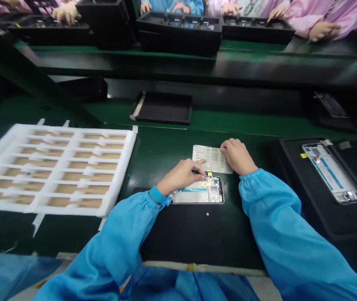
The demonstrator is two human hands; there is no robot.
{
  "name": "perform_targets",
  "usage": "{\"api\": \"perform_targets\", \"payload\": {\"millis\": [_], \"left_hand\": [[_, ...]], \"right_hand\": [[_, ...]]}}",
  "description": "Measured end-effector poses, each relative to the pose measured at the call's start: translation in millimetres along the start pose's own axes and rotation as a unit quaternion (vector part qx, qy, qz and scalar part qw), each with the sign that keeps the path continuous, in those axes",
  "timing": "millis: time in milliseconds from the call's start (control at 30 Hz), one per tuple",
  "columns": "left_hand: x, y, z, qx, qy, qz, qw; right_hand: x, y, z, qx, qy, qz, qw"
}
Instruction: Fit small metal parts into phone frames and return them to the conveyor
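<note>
A silver phone frame [194, 196] with a blue strip and a yellow tab lies on a black mat [181, 234]. Over its upper left part is my left hand [183, 173], thumb and index finger bent toward each other near the frame's top edge; whatever is between them is too small to make out. Just behind the frame lies a sheet of small pale strips [210, 156]. My right hand [236, 155] has its curled fingertips on that sheet's right edge. A tiny round piece [207, 214] rests on the mat.
On the left stands a white foam tray [76, 167] with cardboard-coloured slots. A second phone frame [332, 173] lies on a black tray [297, 188] at the right. Behind is a shallow black tray [166, 109]. Across the bench, people's hands work over black boxes [178, 37].
</note>
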State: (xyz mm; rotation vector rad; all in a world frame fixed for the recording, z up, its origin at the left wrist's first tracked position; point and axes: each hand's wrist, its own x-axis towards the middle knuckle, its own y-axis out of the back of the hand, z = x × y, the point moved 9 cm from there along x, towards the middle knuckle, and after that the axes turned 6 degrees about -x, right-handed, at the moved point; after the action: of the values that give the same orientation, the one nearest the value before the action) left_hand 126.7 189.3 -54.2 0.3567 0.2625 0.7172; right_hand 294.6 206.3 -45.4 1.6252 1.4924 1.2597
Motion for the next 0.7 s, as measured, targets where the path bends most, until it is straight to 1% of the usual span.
{"api": "perform_targets", "payload": {"millis": [67, 167, 233, 267, 333, 367, 400, 500, 567, 633, 700], "left_hand": [[0, -1.4, -1, 0.001, -0.003, 0.001, 1.000], [-2, -0.4, 4, -0.003, -0.010, 0.005, 1.000], [-8, 3.8, 13, 0.009, -0.019, 0.020, 1.000], [-13, 6.6, 19, 0.027, -0.025, 0.032, 0.999], [-30, 11.5, 36, 0.084, -0.046, 0.066, 0.993], [-42, 12.7, 45, 0.119, -0.062, 0.086, 0.987], [-55, 12.3, 55, 0.154, -0.081, 0.105, 0.979], [-96, 3.0, 77, 0.224, -0.139, 0.149, 0.953], [-115, -4.1, 83, 0.233, -0.159, 0.166, 0.945], [-127, -6.9, 84, 0.236, -0.172, 0.186, 0.938], [-134, -4.2, 83, 0.254, -0.181, 0.215, 0.926]], "right_hand": [[0, 5, 12, 0.033, -0.048, 0.046, 0.997], [-5, 23, 26, 0.085, -0.116, 0.127, 0.981], [-12, 39, 24, 0.138, -0.144, 0.168, 0.965], [-17, 47, 18, 0.179, -0.154, 0.183, 0.954], [-32, 61, -1, 0.270, -0.167, 0.200, 0.927], [-40, 67, -16, 0.304, -0.168, 0.201, 0.916], [-50, 72, -32, 0.322, -0.164, 0.197, 0.911], [-81, 82, -87, 0.302, -0.124, 0.159, 0.932], [-99, 84, -117, 0.275, -0.078, 0.121, 0.951], [-111, 82, -139, 0.249, -0.031, 0.080, 0.965], [-117, 81, -151, 0.231, 0.005, 0.057, 0.971]]}}
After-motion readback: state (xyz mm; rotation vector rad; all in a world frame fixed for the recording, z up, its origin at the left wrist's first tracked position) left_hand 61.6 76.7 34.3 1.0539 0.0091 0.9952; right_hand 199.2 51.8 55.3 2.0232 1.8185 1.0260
